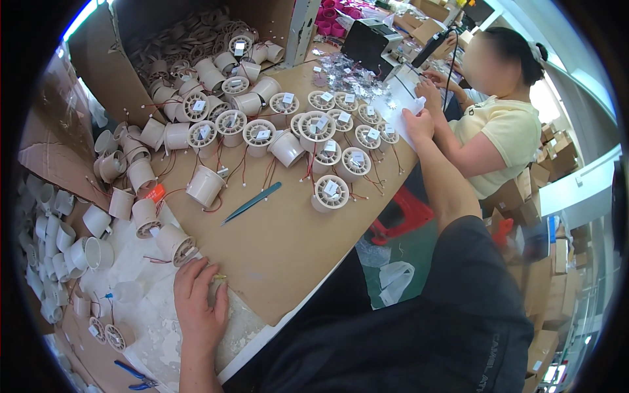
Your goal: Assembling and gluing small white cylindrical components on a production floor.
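Note:
My left hand (pixel 198 304) rests on the worktable at lower left, its fingers apart and its thumb out to the side. A tiny yellowish piece (pixel 219 277) lies by its fingertips; I see no grip on it. Just beyond the fingers a beige cup-shaped housing (pixel 174 243) lies tipped over. My right hand (pixel 419 124) reaches far across the table's right side and pinches a crumpled white paper (pixel 414 106). Near it stand several upright beige housings (pixel 329 194) with slotted tops, small white labels and thin red-and-black wires. Teal tweezers (pixel 252 202) lie on the brown board.
A co-worker (pixel 501 124) in a pale yellow top sits at the far right, hands near a black label printer (pixel 370 46). A cardboard box (pixel 111 65) holds more beige parts at far left. White cups (pixel 62 249) pile up at left. Blue-handled pliers (pixel 136 375) lie lower left.

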`<move>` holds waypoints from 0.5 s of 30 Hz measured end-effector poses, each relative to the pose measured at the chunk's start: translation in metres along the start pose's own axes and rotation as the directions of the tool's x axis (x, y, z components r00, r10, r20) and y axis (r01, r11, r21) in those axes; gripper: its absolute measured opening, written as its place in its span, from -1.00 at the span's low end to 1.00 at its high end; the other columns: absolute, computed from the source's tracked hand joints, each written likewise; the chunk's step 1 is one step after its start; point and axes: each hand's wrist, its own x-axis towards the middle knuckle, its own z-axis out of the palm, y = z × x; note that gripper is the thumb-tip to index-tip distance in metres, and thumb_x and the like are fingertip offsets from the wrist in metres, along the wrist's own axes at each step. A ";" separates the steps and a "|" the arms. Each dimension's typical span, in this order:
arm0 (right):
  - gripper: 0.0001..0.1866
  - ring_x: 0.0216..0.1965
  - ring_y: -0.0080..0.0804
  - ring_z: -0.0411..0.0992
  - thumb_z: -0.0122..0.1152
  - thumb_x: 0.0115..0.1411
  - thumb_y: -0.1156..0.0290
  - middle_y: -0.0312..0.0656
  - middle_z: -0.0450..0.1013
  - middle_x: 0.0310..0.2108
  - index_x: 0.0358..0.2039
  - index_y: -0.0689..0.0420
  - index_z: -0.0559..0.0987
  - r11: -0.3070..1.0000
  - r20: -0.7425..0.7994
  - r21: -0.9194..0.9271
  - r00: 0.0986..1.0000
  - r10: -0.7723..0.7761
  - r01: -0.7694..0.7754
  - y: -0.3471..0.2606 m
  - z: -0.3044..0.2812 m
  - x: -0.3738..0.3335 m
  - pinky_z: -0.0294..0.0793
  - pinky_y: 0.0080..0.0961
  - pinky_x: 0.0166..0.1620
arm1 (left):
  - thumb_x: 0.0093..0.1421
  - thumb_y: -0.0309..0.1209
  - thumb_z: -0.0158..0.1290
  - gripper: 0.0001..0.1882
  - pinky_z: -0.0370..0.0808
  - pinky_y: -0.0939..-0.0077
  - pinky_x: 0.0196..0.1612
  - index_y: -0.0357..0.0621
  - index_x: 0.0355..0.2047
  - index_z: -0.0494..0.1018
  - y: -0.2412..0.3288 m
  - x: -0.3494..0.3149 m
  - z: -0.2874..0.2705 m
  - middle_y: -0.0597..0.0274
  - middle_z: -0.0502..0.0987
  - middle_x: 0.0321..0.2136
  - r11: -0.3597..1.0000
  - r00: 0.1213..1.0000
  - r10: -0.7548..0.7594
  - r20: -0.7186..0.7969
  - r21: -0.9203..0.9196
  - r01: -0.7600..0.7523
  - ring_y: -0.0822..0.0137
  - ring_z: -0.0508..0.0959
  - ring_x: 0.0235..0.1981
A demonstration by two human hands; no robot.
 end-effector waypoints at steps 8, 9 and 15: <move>-0.39 -0.09 -0.08 0.64 0.42 0.06 0.00 0.02 0.66 -0.12 -0.03 0.24 0.65 0.995 0.059 0.074 0.996 -0.072 0.068 -0.019 0.037 -0.004 0.57 -0.18 0.02 | 0.14 -0.65 0.21 -0.65 0.49 0.15 0.17 -0.22 -0.03 0.57 -0.009 -0.012 -0.009 -0.05 0.55 -0.01 0.995 0.998 -0.043 -0.048 0.087 0.047 -0.09 0.53 0.10; -0.42 -0.13 -0.11 0.64 0.42 0.05 0.03 0.00 0.66 -0.16 -0.07 0.26 0.64 0.997 -0.006 0.030 0.998 -0.069 0.069 0.012 0.036 0.019 0.58 -0.17 -0.02 | 0.14 -0.64 0.21 -0.64 0.50 0.15 0.16 -0.22 -0.03 0.57 -0.010 -0.009 -0.005 -0.06 0.55 -0.01 0.997 0.998 -0.033 -0.052 0.074 0.037 -0.10 0.54 0.08; -0.65 -0.27 -0.41 0.57 0.44 0.16 0.24 -0.18 0.62 -0.30 -0.24 0.31 0.66 0.930 -0.026 0.300 0.977 -0.214 0.212 0.085 0.049 0.082 0.54 -0.37 -0.19 | 0.06 -0.59 0.28 -0.56 0.49 0.10 0.13 -0.20 0.00 0.56 -0.016 0.001 -0.002 -0.03 0.60 -0.11 1.000 0.996 -0.007 -0.085 -0.006 0.007 -0.09 0.56 0.01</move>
